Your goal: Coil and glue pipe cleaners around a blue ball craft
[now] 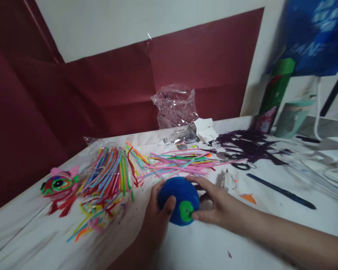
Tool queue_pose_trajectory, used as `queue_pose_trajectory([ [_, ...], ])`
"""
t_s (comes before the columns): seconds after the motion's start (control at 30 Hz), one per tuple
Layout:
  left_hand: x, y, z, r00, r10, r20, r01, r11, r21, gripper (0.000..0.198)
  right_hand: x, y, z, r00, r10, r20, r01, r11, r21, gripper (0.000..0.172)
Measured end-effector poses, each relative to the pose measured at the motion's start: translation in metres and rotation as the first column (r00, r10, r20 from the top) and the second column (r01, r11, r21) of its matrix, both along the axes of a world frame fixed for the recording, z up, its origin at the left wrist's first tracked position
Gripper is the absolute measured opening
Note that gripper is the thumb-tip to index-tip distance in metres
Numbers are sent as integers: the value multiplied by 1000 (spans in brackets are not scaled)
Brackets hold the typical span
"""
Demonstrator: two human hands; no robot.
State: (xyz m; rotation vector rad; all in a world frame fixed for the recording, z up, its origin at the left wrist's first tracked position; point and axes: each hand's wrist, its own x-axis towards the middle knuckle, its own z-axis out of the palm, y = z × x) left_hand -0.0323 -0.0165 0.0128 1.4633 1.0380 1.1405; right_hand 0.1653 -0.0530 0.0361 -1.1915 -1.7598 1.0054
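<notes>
A round blue ball (173,198) with a bright green patch (186,210) on its lower right is held over the white table. Around its left side wraps my left hand (157,210), thumb lying across the front. From the right, my right hand (211,200) grips it, fingers at the top and back, thumb tip at the edge of the green patch. The ball's far side and some of my fingertips are hidden. Just behind it lie loose pink, green and yellow pipe cleaners (183,161).
A bundle of colourful pipe cleaners (107,172) and a pink craft animal (60,187) are at left. Scissors (240,165), a dark blue stick-like tool (281,190) and purple strands (245,146) lie at right. Behind stand a clear plastic bag (176,108) and a pale green mug (291,118).
</notes>
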Motion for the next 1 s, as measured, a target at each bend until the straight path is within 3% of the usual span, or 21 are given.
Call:
queue_pose_trajectory([
  [0.1,1,2,-4,999,19,44,-19,1000,2,69,1,0,-2,981,-28,195,2,991,131,98],
  [0.2,1,5,-7,998,-61,33,61,998,1,72,0,0,-1,935,-21,355,-33,989,145,109],
  [0.27,-1,6,-8,993,-117,-30,117,993,-3,71,-1,0,2,918,-6,397,-45,992,119,110],
  [0.37,-3,7,-5,992,-98,-77,98,995,-8,67,-1,0,4,918,15,396,-59,993,98,111],
  [0.6,-11,8,10,974,189,-121,-170,974,149,46,-1,-1,2,927,35,372,-101,982,159,103],
  [0.8,-10,8,6,982,136,134,-135,991,-12,50,-2,-3,3,916,23,402,-88,986,144,103],
  [1.0,-5,8,8,955,147,259,-168,984,59,46,-2,-2,-1,912,10,410,-88,981,171,100],
])
